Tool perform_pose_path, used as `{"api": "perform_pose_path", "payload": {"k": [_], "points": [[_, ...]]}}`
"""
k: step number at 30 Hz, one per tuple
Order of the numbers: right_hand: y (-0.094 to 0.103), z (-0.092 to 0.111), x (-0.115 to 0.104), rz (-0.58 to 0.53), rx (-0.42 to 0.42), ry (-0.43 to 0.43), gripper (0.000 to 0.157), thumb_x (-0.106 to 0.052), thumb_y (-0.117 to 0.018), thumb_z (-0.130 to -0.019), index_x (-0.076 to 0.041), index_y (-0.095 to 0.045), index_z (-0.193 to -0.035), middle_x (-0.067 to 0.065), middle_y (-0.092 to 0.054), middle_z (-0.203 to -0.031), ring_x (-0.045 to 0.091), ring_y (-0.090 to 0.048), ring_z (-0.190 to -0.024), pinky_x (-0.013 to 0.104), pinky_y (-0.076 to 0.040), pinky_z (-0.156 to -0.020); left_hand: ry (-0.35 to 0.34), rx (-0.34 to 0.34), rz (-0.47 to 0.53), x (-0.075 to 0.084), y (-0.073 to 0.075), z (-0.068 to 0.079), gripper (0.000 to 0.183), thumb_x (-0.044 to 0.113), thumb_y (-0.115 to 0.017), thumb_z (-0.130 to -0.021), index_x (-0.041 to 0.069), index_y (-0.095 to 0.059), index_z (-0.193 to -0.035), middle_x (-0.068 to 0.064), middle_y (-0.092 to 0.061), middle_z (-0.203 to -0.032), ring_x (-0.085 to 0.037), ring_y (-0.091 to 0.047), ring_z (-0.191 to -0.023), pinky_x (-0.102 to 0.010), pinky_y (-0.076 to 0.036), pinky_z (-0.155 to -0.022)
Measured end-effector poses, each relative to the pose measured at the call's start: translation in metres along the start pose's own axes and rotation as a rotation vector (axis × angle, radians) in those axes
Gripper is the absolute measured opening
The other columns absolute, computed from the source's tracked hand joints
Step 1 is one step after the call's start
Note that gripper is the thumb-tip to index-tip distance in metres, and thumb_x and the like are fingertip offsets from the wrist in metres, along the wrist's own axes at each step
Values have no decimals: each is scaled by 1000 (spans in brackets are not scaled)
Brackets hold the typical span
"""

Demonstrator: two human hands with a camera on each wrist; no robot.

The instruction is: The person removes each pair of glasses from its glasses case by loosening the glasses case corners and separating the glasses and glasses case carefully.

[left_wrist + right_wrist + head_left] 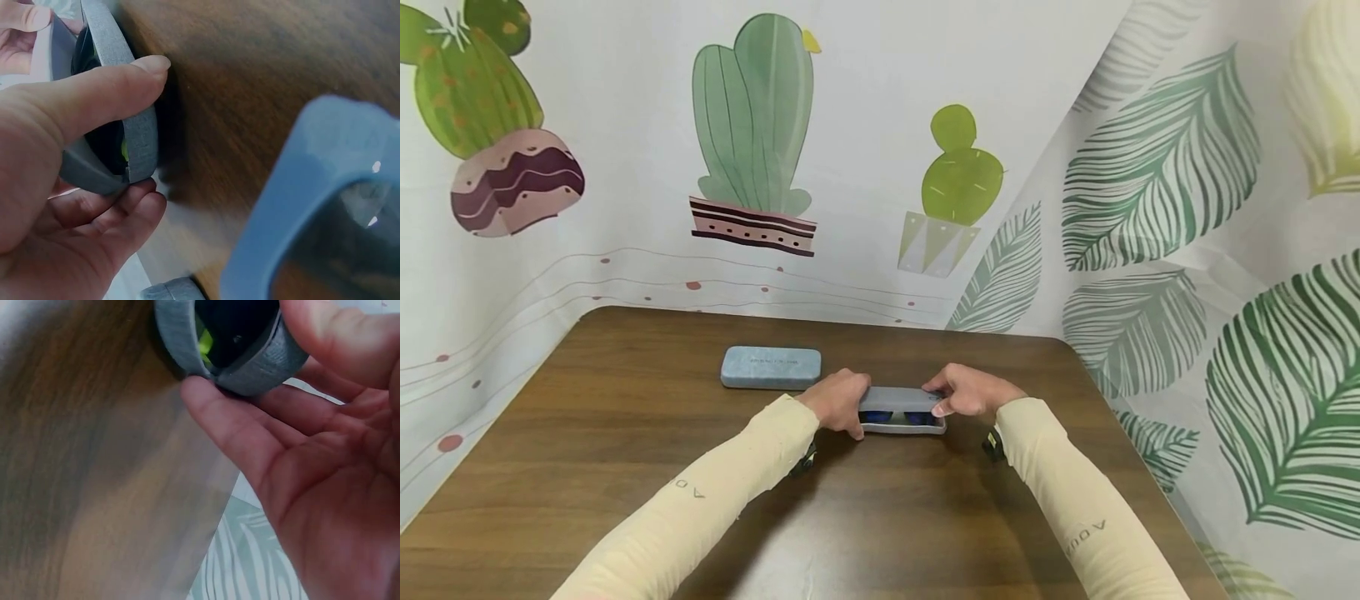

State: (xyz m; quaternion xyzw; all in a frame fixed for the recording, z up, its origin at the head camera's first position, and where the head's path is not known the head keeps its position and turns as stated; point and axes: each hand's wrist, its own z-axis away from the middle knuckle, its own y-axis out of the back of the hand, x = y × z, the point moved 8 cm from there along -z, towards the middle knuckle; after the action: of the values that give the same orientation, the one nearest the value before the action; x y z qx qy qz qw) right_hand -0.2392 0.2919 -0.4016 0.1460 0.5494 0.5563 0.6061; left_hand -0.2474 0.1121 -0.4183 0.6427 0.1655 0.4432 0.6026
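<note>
A grey glasses case [891,398] lies on the table with its lid partly raised along the near side. Inside it are sunglasses [917,417] with dark blue lenses, half covered by the lid. My left hand [841,402] grips the case's left end, thumb on the near rim and fingers behind the end, as the left wrist view shows. At the other end, my right hand [972,392] holds the lid between thumb and fingers. In the right wrist view, one fingertip touches the end where lid and base meet, and a yellow-green bit shows inside.
A closed light blue glasses case [772,367] lies further back to the left, close to my left hand. The brown wooden table [850,517] meets a patterned cloth wall [865,150] at the back. A blurred blue-rimmed object [281,206] fills the right of the left wrist view.
</note>
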Motion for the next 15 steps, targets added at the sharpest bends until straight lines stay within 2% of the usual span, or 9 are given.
{"api": "perform_pose_path", "payload": {"k": [5, 8, 13, 15], "points": [[5, -2, 3, -36, -26, 35, 39, -16, -70, -97, 4, -69, -131, 19, -72, -132, 31, -66, -126, 49, -53, -107, 20, -15, 18, -2, -1, -2, 68, 22, -101, -66, 2, -65, -121, -13, -72, -113, -23, -67, -99, -40, -58, -93], [7, -1, 6, -87, -22, 27, 36, -15, -68, -99, 3, -70, -130, 18, -73, -129, 27, -67, -122, 48, -55, -104, 33, -24, 23, -3, -2, -3, 71, 24, -101, -65, 3, -64, -122, -13, -72, -116, -22, -67, -100, -41, -58, -94], [1, 0, 11, -285, -7, -12, 39, -7, -61, -102, 12, -61, -136, 28, -66, -136, 35, -66, -125, 50, -56, -103, 45, -31, 44, -5, -2, -3, 73, 26, -102, -64, 3, -64, -123, -13, -72, -118, -23, -67, -101, -42, -58, -95], [-2, 1, 14, -331, 19, -22, 41, -8, -59, -104, 13, -58, -139, 30, -64, -137, 37, -66, -125, 52, -55, -103, 53, -36, 52, -6, -3, -3, 75, 26, -102, -64, 2, -63, -124, -14, -71, -120, -23, -67, -103, -42, -58, -96]]}}
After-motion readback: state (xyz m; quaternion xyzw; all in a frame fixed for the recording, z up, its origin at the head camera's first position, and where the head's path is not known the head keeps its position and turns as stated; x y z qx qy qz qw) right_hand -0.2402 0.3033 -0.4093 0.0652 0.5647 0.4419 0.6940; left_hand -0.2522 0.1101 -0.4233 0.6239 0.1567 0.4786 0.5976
